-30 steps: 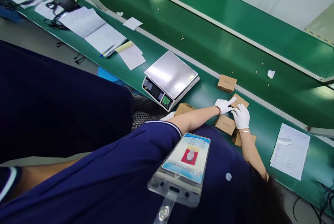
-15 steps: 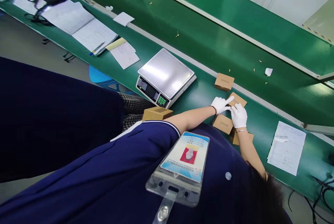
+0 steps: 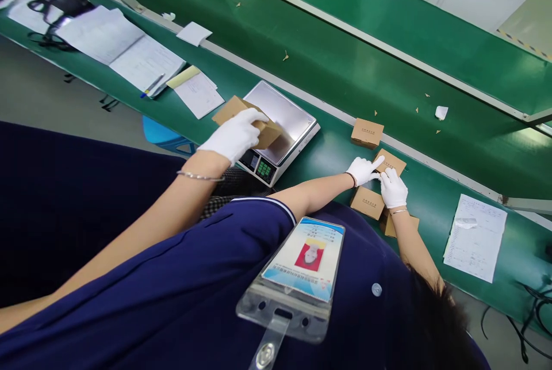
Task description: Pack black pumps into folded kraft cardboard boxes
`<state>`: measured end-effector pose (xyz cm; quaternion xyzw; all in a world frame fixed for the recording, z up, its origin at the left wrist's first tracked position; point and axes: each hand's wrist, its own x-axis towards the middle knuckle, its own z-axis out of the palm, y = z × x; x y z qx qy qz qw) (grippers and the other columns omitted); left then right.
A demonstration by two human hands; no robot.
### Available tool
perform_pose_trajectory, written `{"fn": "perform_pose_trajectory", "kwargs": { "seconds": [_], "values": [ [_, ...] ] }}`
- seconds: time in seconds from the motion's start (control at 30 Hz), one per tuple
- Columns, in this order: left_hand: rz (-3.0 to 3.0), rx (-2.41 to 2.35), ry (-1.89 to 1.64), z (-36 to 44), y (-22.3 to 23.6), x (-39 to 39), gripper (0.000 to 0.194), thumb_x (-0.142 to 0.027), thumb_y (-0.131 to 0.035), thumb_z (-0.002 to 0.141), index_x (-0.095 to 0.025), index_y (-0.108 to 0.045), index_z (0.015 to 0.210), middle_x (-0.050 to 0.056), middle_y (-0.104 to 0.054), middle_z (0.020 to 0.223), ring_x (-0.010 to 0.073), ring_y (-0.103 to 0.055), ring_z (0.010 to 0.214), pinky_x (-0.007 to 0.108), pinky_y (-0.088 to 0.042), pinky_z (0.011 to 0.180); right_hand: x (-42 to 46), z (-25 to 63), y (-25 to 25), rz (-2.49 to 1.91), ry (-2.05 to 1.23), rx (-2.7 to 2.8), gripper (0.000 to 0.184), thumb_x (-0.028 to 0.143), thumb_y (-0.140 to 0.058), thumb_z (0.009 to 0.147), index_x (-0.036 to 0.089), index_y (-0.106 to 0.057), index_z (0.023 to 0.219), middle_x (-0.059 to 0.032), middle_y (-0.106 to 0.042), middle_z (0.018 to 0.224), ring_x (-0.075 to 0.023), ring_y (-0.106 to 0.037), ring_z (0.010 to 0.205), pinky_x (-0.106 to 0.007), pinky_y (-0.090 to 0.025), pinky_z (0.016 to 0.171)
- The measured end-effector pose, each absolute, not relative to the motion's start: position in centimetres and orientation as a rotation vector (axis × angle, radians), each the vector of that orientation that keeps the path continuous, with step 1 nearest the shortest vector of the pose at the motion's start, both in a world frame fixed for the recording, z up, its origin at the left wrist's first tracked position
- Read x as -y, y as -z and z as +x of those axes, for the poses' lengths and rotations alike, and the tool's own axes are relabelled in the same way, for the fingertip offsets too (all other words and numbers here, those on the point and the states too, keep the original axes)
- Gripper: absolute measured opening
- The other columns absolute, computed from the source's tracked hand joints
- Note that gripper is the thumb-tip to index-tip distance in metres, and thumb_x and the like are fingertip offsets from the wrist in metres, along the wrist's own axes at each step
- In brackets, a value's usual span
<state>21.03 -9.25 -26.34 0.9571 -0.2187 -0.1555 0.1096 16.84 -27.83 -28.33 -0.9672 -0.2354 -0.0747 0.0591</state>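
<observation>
the index finger of the person's left hand (image 3: 363,172) stretches out onto the top of a small cardboard box (image 3: 394,161), which sits on the green bench (image 3: 330,154); the bent fingers of the right hand (image 3: 394,190) touch the same box's near edge. whether either hand is clenched on it, one cannot tell. just beside lie a second box (image 3: 368,202) and another partly hidden by the right wrist; a further box (image 3: 367,131) stands beyond the left hand. farther left, a co-worker's gloved hand (image 3: 235,134) grasps a tilted carton (image 3: 230,108) over a scale (image 3: 293,122).
</observation>
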Motion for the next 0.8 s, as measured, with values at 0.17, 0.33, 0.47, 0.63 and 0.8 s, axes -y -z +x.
{"fn": "perform_pose_trajectory", "kwargs": {
  "seconds": [0.17, 0.33, 0.47, 0.63, 0.8],
  "values": [
    [2.836, 0.667, 0.443, 21.1, 26.3, 9.2, 0.070, -0.059, -0.018, 0.105, -0.015, -0.017, 0.158, 0.011, -0.069, 0.104, 0.0166, -0.051, 0.084, 0.032, -0.025, 0.076, 27.7, 16.8, 28.0, -2.896, 0.201, 0.699, 0.030, 0.025, -0.038, 0.104, 0.020, -0.066, 0.110, -0.0107, -0.067, 0.125, -0.0251, -0.051, 0.133, -0.034, -0.042, 0.093],
    [2.849, 0.713, 0.477, 21.7, 25.9, 9.2, 0.071, -0.061, -0.022, 0.104, -0.014, -0.022, 0.157, 0.011, -0.069, 0.102, 0.0185, -0.051, 0.084, 0.033, -0.026, 0.076, 27.7, 17.2, 27.7, -2.879, 0.171, 0.719, 0.028, 0.024, -0.039, 0.104, 0.021, -0.066, 0.105, -0.0092, -0.068, 0.125, -0.0225, -0.055, 0.129, -0.031, -0.043, 0.087],
    [2.874, 0.683, 0.512, 21.9, 25.4, 9.4, 0.071, -0.059, -0.031, 0.103, -0.015, -0.020, 0.158, 0.013, -0.070, 0.107, 0.0222, -0.055, 0.088, 0.035, -0.029, 0.081, 27.2, 17.5, 28.6, -2.830, 0.232, 0.519, 0.030, 0.028, -0.041, 0.103, 0.020, -0.070, 0.105, -0.0101, -0.071, 0.121, -0.0224, -0.062, 0.119, -0.030, -0.046, 0.087],
    [2.868, 0.663, 0.535, 22.2, 25.3, 9.4, 0.069, -0.055, -0.031, 0.103, -0.017, -0.021, 0.159, 0.017, -0.070, 0.110, 0.0291, -0.062, 0.097, 0.038, -0.033, 0.084, 26.0, 17.5, 30.1, -2.768, 0.318, 0.146, 0.032, 0.036, -0.046, 0.101, 0.017, -0.070, 0.107, -0.0123, -0.073, 0.115, -0.0234, -0.070, 0.101, -0.030, -0.051, 0.074],
    [2.837, 0.658, 0.558, 23.1, 24.8, 9.2, 0.071, -0.053, -0.038, 0.100, -0.017, -0.022, 0.160, 0.019, -0.071, 0.112, 0.0328, -0.065, 0.101, 0.040, -0.037, 0.084, 25.3, 17.7, 30.5, -2.658, 0.337, -0.009, 0.033, 0.039, -0.049, 0.097, 0.019, -0.067, 0.115, -0.0113, -0.072, 0.119, -0.0225, -0.070, 0.091, -0.028, -0.051, 0.064]
  ]
}}
